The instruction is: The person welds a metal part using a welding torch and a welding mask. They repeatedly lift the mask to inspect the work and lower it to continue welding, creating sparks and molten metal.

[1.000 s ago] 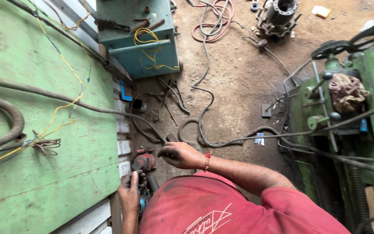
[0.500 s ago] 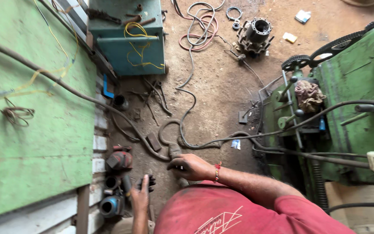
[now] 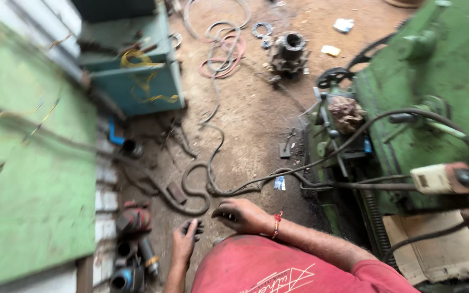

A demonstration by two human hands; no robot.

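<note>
My left hand (image 3: 183, 244) reaches down at the bottom centre, its fingers around a small dark part (image 3: 195, 227); the grip is blurred. My right hand (image 3: 242, 214), with a red thread band (image 3: 276, 223) on the wrist, hovers palm down just to the right, fingers curled over the dirt floor. Whether it holds anything is hidden. A black cable (image 3: 202, 190) loops on the floor just beyond both hands. A reddish round motor part (image 3: 134, 220) and dark pipe pieces (image 3: 131, 263) lie left of my left hand.
A green panel (image 3: 33, 179) fills the left. A teal box (image 3: 137, 81) with yellow wires stands at the back left. A green machine (image 3: 430, 97) with hoses fills the right, cardboard (image 3: 435, 249) below it. A metal hub (image 3: 289, 51) and coiled cables (image 3: 221, 49) lie far back.
The view has swung left and down, so everything slid right. My left hand has moved right, away from the reddish motor part. My right hand stays over the floor.
</note>
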